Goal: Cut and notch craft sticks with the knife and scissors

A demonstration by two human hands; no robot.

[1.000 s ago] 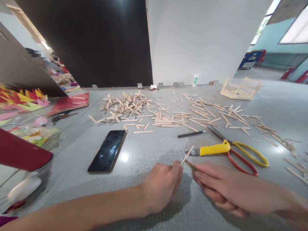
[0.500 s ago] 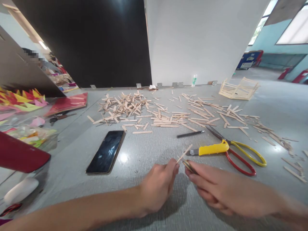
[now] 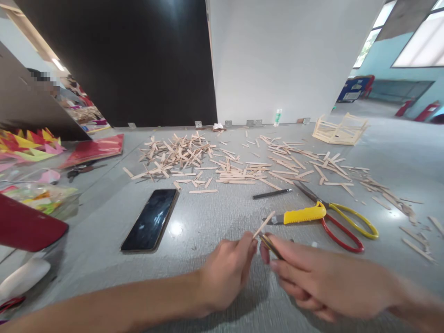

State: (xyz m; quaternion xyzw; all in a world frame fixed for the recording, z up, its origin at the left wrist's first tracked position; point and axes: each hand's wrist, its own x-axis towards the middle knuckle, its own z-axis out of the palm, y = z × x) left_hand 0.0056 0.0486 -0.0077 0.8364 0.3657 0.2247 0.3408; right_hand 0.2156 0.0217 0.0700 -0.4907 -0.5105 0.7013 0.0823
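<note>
A thin wooden stick (image 3: 265,223) slants up from my left hand (image 3: 227,268), pinched between thumb and fingers. My right hand (image 3: 312,273) is closed around a small metal tool with gold-coloured edges, which looks like a nail clipper (image 3: 271,245). The tool's tip meets the stick close to my left fingertips; whether it bites into the wood cannot be made out. Just beyond my hands lie a yellow utility knife (image 3: 303,214), scissors (image 3: 347,236) with one red and one yellow handle, and a slim black pen-like piece (image 3: 272,194).
Many loose sticks (image 3: 239,175) are spread across the table. A phone (image 3: 150,221) lies left of my hands. Farther back stand a stick frame (image 3: 342,130) and a glue stick (image 3: 277,117), before an upright panel (image 3: 277,60). A red cylinder (image 3: 29,224) is at the left.
My right hand has shifted slightly left, bringing the tool's tip against the stick; a small gap showed before. The view has moved a little to the right.
</note>
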